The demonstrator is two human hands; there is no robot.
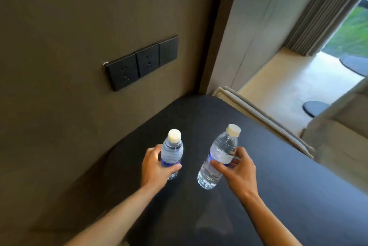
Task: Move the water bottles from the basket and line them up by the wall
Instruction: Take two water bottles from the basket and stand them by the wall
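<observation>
Two water bottles (172,150) (219,158) clasped, one per grip: left grip (157,166) upright, right grip (237,168) tilted. Straighten first. Then lower onto tabletop (278,176), beyond both grips, against wall (69,106).

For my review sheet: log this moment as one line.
left hand: grips left bottle | right hand: grips right bottle, tilted | both above dark countertop | wall: no bottles lined up yet

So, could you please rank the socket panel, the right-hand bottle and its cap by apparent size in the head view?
1. Socket panel
2. Right-hand bottle, though it is nearer the camera
3. Its cap
</observation>
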